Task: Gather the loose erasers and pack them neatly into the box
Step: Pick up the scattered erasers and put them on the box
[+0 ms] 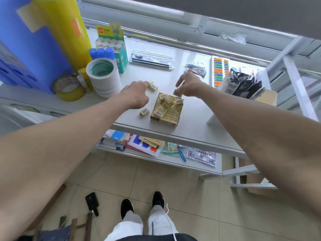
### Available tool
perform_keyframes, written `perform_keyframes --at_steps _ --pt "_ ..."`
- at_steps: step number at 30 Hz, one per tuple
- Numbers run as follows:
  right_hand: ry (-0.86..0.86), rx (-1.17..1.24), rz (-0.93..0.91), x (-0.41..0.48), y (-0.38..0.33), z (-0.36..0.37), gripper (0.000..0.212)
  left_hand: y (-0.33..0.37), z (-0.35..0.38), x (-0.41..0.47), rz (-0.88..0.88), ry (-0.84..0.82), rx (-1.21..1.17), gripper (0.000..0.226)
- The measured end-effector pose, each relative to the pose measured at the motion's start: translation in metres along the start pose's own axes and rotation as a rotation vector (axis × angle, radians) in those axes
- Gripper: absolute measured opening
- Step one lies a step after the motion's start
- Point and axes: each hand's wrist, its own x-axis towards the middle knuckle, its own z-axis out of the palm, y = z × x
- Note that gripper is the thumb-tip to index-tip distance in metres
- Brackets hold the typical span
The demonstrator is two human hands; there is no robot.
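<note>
Looks down over two bare forearms onto a white desk (191, 112). Shows an open cardboard box (164, 121) near the front edge, part-filled with pale yellow erasers (162, 111), some flat in rows, some heaped crooked on top. Pinches one eraser (177, 92) in the right hand (189, 86), just above the box's far right corner. Reaches the left hand (137, 94) to two loose erasers (153, 86) beyond the box's left side (too blurred to tell whether gripping or only touching). Leaves another loose eraser (144, 112) lying just left of the box. Behind, stacked white tape rolls (106, 79).
</note>
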Motion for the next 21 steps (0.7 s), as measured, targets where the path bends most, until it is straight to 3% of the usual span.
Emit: perform_keyframes --at_steps 8,15,21 --pt "0.018 -0.057 -0.113 0.002 0.004 0.022 0.009 -0.009 -0.004 -0.003 0.017 0.007 0.005 0.057" --pt "0.097 -0.001 -0.093 0.019 0.0 0.018 0.013 -0.017 -0.009 0.009 -0.04 0.001 -0.034 0.057" --pt "0.045 -0.002 -0.133 0.042 -0.027 0.016 0.018 -0.02 -0.007 0.022 -0.1 -0.016 -0.074 0.059"
